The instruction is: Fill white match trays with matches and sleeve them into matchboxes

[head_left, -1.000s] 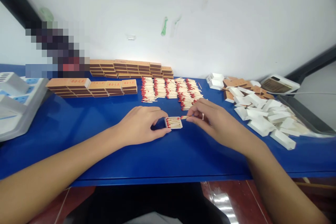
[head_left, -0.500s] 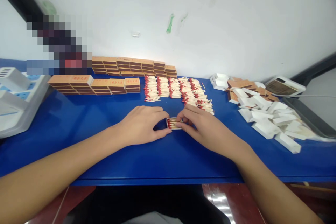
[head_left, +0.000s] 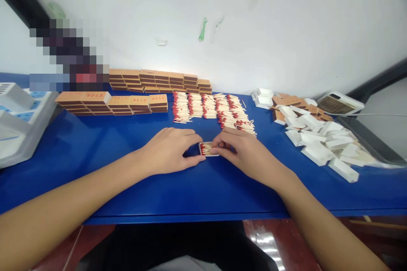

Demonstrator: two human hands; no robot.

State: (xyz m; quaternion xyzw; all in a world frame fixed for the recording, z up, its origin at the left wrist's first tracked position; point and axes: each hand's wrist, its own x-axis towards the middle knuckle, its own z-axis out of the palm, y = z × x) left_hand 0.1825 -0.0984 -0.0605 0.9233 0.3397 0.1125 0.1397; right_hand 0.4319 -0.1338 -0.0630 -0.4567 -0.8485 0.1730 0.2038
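Observation:
A small white matchbox tray filled with red-tipped matches lies on the blue table in the middle. My left hand grips its left end, thumb in front and fingers curled over the back. My right hand covers the tray's right end, fingers bent and pressing on the matches inside. Just behind the hands lie rows of loose matches with red heads.
Stacks of closed orange matchboxes stand at the back left, more along the wall. A heap of white trays and sleeves lies at the right. A white device sits at the left edge, a phone at the far right.
My right hand has moved left from beside the tray onto its right end, bringing the match it pinched into the tray. My left hand has kept its grip.

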